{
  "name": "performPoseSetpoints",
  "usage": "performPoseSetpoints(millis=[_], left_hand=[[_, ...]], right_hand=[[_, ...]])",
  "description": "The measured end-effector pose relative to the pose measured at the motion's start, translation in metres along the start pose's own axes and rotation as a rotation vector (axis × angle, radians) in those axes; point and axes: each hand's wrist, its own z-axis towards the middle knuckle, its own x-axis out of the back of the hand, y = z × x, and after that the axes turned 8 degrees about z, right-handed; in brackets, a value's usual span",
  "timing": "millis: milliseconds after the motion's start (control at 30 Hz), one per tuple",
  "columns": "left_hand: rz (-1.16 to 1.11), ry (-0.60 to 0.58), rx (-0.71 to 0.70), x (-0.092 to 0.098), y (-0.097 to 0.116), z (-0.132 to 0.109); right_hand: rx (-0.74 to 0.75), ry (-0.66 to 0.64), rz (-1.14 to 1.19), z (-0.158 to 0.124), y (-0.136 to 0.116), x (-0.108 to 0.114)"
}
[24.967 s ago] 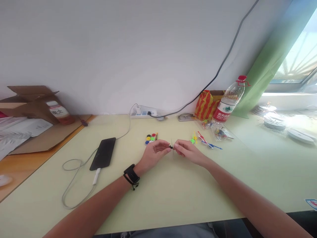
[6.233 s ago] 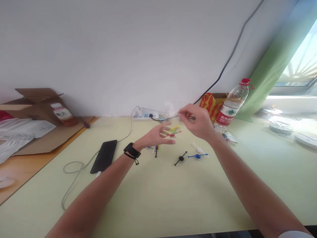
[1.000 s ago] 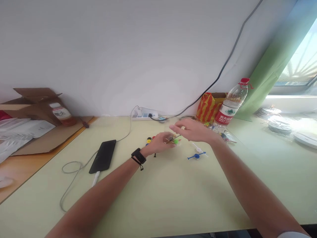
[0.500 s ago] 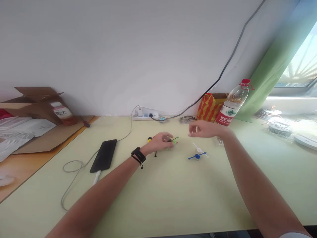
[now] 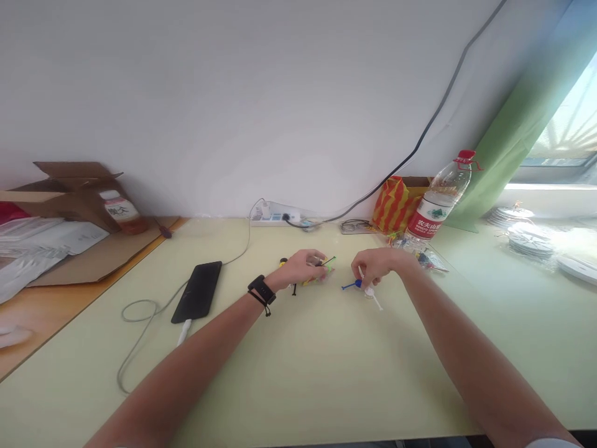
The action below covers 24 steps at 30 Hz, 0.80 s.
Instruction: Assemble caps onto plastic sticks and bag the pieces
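White spinner (image 5: 376, 302), just one, and one blue spinner (image 5: 358, 284) are being pinched by my right grip (image 5: 375, 264) mid-way along the counter (image 5: 321, 367); my left grip (image 5: 301, 267) is clasping coloured spinners (image 5: 329, 269), too overlapped to count. Beyond, one red-capped bottle (image 5: 433, 213) is standing.

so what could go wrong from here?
1. The left hand has small coloured pieces bunched at its fingers; one could slip out.
2. The right hand is at the blue arrow and white arrow, close together; one might get knocked away.
3. The left forearm runs by the phone's white plug; it may snag.
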Motion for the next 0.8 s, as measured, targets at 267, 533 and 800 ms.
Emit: performPoseSetpoints(millis=[267,533,800], left_hand=[[-0.013,-0.009,-0.024,0.0,0.002,-0.003],[0.062,0.025,-0.083,-0.003,0.002,-0.003],[0.156,0.01,-0.188,-0.007,0.006,-0.005]], right_hand=[[0.09,0.12,0.127,-0.027,0.01,0.022],[0.322,0.502,0.361,-0.073,-0.002,0.033],[0.497,0.722,0.272,-0.084,-0.037,0.023]])
